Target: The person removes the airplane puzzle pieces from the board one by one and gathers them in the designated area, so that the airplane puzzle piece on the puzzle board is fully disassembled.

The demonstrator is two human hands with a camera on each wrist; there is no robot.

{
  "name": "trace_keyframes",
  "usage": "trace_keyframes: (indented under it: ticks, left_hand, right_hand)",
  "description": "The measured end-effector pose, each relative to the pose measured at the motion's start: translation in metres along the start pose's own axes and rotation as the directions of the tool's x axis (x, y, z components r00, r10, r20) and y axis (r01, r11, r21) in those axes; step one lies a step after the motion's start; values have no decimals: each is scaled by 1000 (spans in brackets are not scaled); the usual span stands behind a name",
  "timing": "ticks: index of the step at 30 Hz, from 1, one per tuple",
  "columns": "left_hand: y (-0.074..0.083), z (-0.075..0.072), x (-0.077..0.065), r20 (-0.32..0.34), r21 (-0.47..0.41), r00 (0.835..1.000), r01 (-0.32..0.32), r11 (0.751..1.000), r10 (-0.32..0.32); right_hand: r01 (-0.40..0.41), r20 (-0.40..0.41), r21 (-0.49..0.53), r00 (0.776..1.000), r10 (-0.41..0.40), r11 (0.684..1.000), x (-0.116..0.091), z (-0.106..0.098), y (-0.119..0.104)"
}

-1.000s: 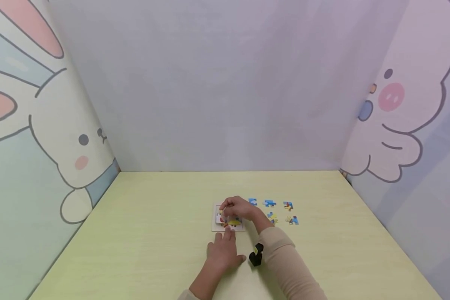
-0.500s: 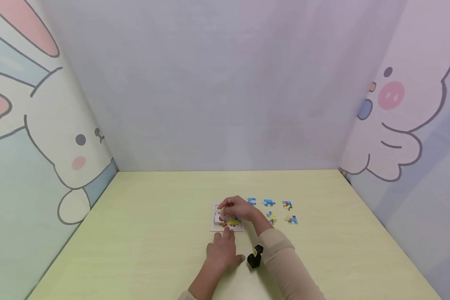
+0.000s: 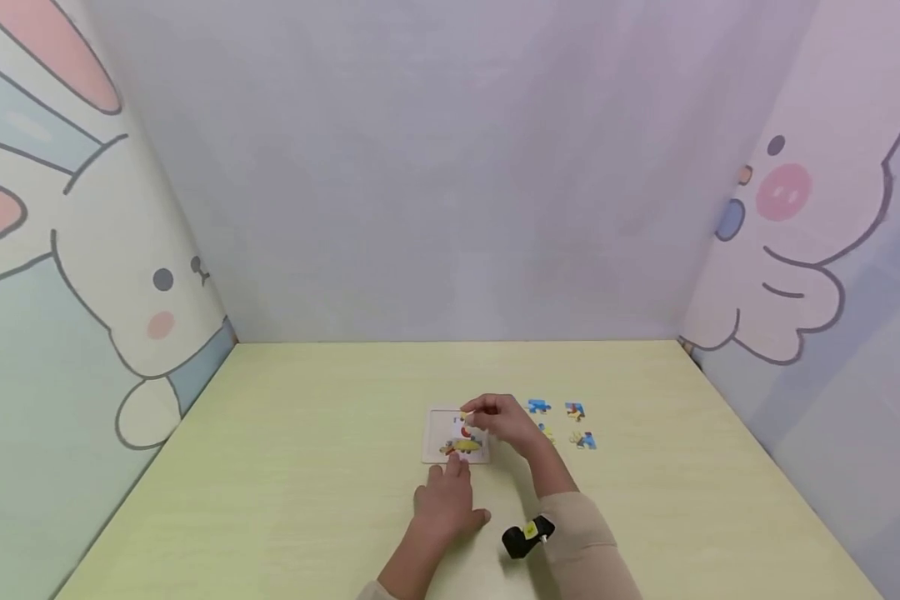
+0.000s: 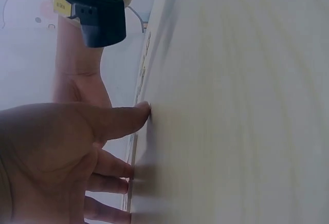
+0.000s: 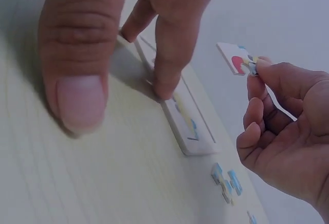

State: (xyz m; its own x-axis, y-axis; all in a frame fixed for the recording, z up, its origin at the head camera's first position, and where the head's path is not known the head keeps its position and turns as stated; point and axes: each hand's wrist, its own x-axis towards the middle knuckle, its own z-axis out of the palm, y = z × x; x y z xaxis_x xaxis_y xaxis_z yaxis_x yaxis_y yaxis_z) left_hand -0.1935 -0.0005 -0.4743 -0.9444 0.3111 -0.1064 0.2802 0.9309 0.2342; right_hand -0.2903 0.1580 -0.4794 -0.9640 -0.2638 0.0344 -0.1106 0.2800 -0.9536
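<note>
My right hand [image 3: 501,418] pinches a jigsaw puzzle piece [image 5: 235,62] between thumb and fingertips, above the right part of a shallow puzzle tray [image 3: 437,427]. White with a red patch and some yellow and blue, the piece is tilted and clear of the tray in the right wrist view. Low in the tray lies a yellow and coloured picture section [image 3: 465,447]; the left side shows bare pale board. My left hand [image 3: 446,504] lies with fingers straight, fingertips at the tray's near edge, and its thumb [image 4: 123,121] out to the side on the table.
Several loose jigsaw pieces lie right of the tray, among them a blue one [image 3: 538,406], a blue and red one [image 3: 575,411] and a yellowish one [image 3: 583,440]. A black wrist camera [image 3: 527,537] sits at my right sleeve. Walls stand behind the table [image 3: 307,467] and at both sides.
My right hand has moved right from the tray's left part, carrying the puzzle piece, and bare board shows there. It now hides a loose blue piece. The left hand stays put.
</note>
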Motion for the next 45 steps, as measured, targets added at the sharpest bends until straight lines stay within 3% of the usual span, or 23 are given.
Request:
trace_keyframes:
  ticks: [9,22,28,35,41,45]
  left_hand:
    - [-1,-1,-3,16,-74,1000,10,997,-9]
    - [24,-9,-5,-12,-7,1000,10,1000,-10]
    - [30,-7,-4,-18,13,1000,10,1000,-9]
    - [30,-1,-2,1,74,1000,26,997,-26]
    - [30,0,-3,-14,34,1000,21,999,-21]
    - [30,1,-4,-15,7,999,29,1000,-29]
  right_hand:
    - [-33,-45,-45,998,31,998,-28,-14,3]
    - [-48,-67,-81,997,43,996,-61,-40,9]
    - [-84,-59,-121,995,77,989,-66,-45,18]
    - [-116,-96,-219,991,97,969,-64,-37,23]
    - [-130,-141,-313,986,89,941,-62,-31,21]
    - [-178,-182,-314,975,124,933,-64,-29,19]
